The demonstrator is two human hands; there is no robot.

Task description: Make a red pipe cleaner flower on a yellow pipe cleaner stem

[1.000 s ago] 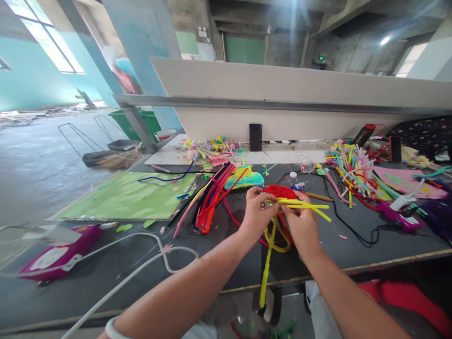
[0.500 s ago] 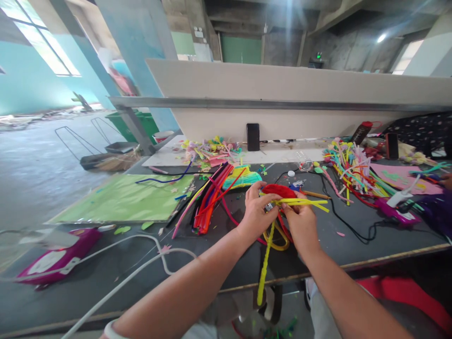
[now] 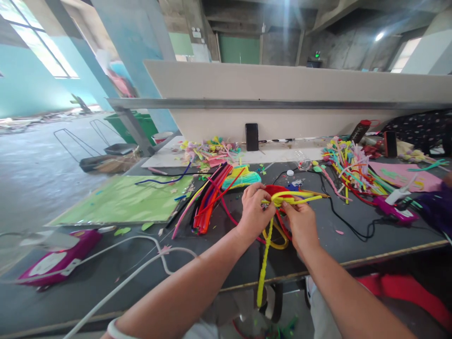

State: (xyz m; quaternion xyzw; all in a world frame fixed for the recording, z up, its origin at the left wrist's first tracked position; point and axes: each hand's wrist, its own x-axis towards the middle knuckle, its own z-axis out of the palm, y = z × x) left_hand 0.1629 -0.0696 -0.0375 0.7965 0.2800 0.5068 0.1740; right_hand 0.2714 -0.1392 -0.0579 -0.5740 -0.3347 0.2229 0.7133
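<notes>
Yellow pipe cleaners (image 3: 300, 194) cross between my hands above the dark table. My left hand (image 3: 254, 207) pinches their left part, and my right hand (image 3: 298, 219) pinches them close by on the right. A twisted yellow stem (image 3: 263, 268) hangs down from between the hands past the table's front edge. Just behind the fingers is a red fuzzy piece (image 3: 273, 189), partly covered by them. Below the hands, yellow and red loops (image 3: 280, 238) lie on the table. A bundle of coloured pipe cleaners (image 3: 208, 207) lies left of my left hand.
A green sheet (image 3: 120, 200) in clear wrapping covers the table's left part. Purple power strips (image 3: 52, 261) with white cables lie at left and right. A black phone (image 3: 252, 136) leans on the white board. A heap of pipe cleaners (image 3: 348, 167) is at right.
The yellow pipe cleaners between my hands now bend into a loop, where before their ends stuck out straight to the right. Both hands stay in nearly the same place.
</notes>
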